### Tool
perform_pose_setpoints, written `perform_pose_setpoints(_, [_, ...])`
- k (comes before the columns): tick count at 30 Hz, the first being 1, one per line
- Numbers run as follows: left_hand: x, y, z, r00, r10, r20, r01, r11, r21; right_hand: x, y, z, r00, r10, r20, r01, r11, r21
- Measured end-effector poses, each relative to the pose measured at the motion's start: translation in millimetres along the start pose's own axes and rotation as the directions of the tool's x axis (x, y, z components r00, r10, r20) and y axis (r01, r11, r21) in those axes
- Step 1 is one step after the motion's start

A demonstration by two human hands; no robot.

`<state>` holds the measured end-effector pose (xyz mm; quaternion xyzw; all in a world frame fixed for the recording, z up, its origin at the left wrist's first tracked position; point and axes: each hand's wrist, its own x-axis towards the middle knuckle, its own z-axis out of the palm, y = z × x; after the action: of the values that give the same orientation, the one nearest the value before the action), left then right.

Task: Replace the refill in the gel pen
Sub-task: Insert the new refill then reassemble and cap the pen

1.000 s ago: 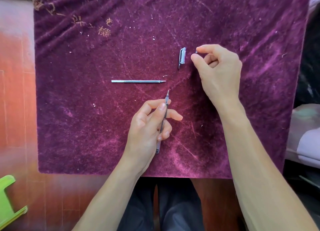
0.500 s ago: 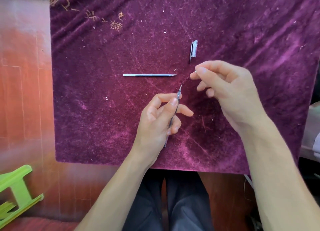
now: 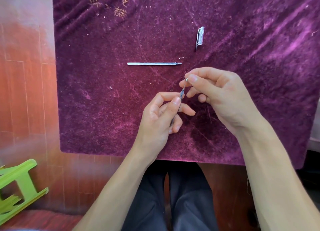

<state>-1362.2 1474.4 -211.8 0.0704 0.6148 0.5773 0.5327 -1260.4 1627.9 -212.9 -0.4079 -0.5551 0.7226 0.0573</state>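
Pen [image 3: 181, 94] slim, clear, gripped by left hand [image 3: 160, 120] | right hand [image 3: 223, 99] pinches metal tip [image 3: 186, 79] | thin refill [image 3: 154, 63], clear cap [image 3: 200, 37] on plush cloth [image 3: 103, 92]

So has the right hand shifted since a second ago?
Yes. The right hand left the pen cap, coming toward the person, now level with the pen barrel tip.

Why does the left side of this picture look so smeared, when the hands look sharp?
Head view: the green stool and wooden floor at the left edge are streaked with blur, while the refill, pen cap and both hands stay crisp mid-frame; daylight brightens the cloth on the right.
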Motion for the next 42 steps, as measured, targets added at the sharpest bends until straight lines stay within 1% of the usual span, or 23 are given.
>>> perform_pose_setpoints(9, [-7.2, -2.7, -3.9, 0.999, 0.019, 0.028, -0.018, 1.0, -0.012, -6.3, -4.5, -1.9, 0.993, 0.002, 0.116, 0.017, 0.987, -0.163])
perform_pose_setpoints(14, [-11.7, -3.8, -3.5, 0.998, 0.005, 0.065, 0.001, 0.996, -0.094, -10.6, -8.7, -2.7, 0.987, -0.011, 0.16, 0.041, 0.982, -0.186])
perform_pose_setpoints(18, [-13.4, -5.9, -3.2, 0.996, -0.012, 0.089, 0.024, 0.991, -0.132, -15.0, -8.8, -5.6, 0.977, 0.001, 0.211, 0.054, 0.966, -0.253])
perform_pose_setpoints(20, [-14.4, -7.3, -4.1, 0.995, -0.016, 0.096, 0.03, 0.988, -0.151, -16.6, -7.7, -5.8, 0.977, 0.002, 0.213, 0.054, 0.964, -0.259])
perform_pose_setpoints(25, [-17.7, -10.5, -4.0, 0.997, -0.001, 0.078, 0.014, 0.987, -0.162, -19.8, 1.1, 1.1, 0.977, 0.027, 0.211, 0.011, 0.985, -0.175])
perform_pose_setpoints(28, [-20.1, -11.3, -3.7, 0.998, 0.005, 0.059, 0.005, 0.987, -0.159, -23.5, 7.1, 6.0, 0.982, 0.018, 0.19, 0.009, 0.99, -0.142])
perform_pose_setpoints(31, [-22.9, -11.8, -3.7, 0.996, -0.024, 0.081, 0.04, 0.976, -0.213, -26.3, 11.5, 9.0, 0.977, 0.041, 0.207, -0.027, 0.997, -0.07])
perform_pose_setpoints(33, [-24.7, -10.3, -4.0, 0.989, -0.065, 0.136, 0.106, 0.941, -0.322, -26.2, 13.2, 9.9, 0.97, 0.064, 0.236, -0.067, 0.998, 0.005])
perform_pose_setpoints(36, [-27.0, -5.3, -5.7, 0.951, -0.132, 0.28, 0.261, 0.827, -0.497, -26.8, 12.4, 13.3, 0.95, 0.077, 0.302, -0.128, 0.98, 0.155])
perform_pose_setpoints(37, [-27.2, -3.8, -5.9, 0.938, -0.139, 0.318, 0.299, 0.789, -0.537, -27.3, 12.1, 14.2, 0.947, 0.078, 0.313, -0.143, 0.971, 0.189])
perform_pose_setpoints(38, [-26.9, -2.8, -5.9, 0.935, -0.137, 0.328, 0.307, 0.775, -0.552, -27.4, 12.4, 15.0, 0.947, 0.083, 0.31, -0.152, 0.967, 0.205])
perform_pose_setpoints(40, [-25.4, -2.9, -3.7, 0.959, -0.12, 0.258, 0.24, 0.829, -0.504, -27.3, 13.8, 15.1, 0.958, 0.102, 0.268, -0.157, 0.968, 0.195])
perform_pose_setpoints(42, [-23.4, -3.8, -0.3, 0.987, -0.08, 0.136, 0.127, 0.913, -0.387, -28.0, 13.4, 14.9, 0.973, 0.115, 0.198, -0.148, 0.976, 0.159])
